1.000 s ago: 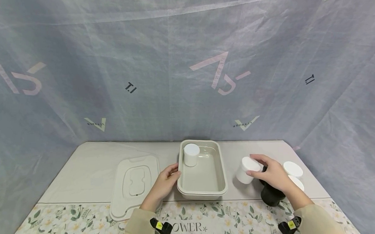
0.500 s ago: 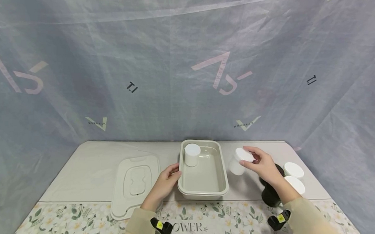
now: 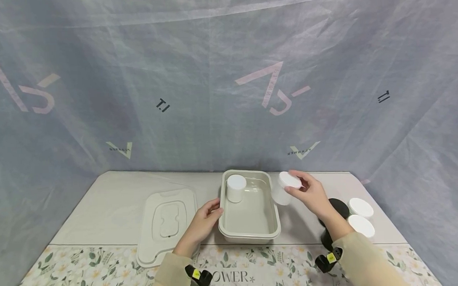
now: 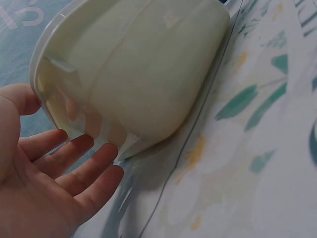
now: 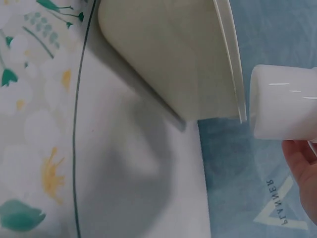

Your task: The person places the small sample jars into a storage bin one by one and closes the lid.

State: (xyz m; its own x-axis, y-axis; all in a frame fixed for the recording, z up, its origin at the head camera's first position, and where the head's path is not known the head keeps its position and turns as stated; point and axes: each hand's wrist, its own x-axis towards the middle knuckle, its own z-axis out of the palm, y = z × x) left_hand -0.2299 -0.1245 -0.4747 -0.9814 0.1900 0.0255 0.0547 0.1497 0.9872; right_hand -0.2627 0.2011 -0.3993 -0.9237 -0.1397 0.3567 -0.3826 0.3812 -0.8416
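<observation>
In the head view a pale grey-green plastic bin [image 3: 251, 237] stands mid-table. Inside, at its back left corner, sits a white lidded jar [image 3: 236, 190]. My left hand [image 3: 201, 224] touches the bin's left side; the left wrist view shows its relaxed fingers [image 4: 99, 168] by the outer wall and the thumb at the rim. Over the bin's right rim, my right hand [image 3: 310, 195] holds a second white jar [image 3: 281, 196] by its lid, tilted. That jar [image 5: 282, 101] hangs above rim level in the right wrist view; its lid is mostly cut off there.
A matching flat lid [image 3: 167, 221] lies left of the bin. To the right are two more white-lidded jars [image 3: 361, 207] and black-topped containers [image 3: 339, 207], partly hidden by the right forearm. A grey curtain [image 3: 207, 76] hangs behind the table; floral cloth [image 3: 85, 270] covers its front.
My right hand has carried the white jar leftward and away from me, from beside the black containers to the bin's right rim. My left hand has stayed against the bin.
</observation>
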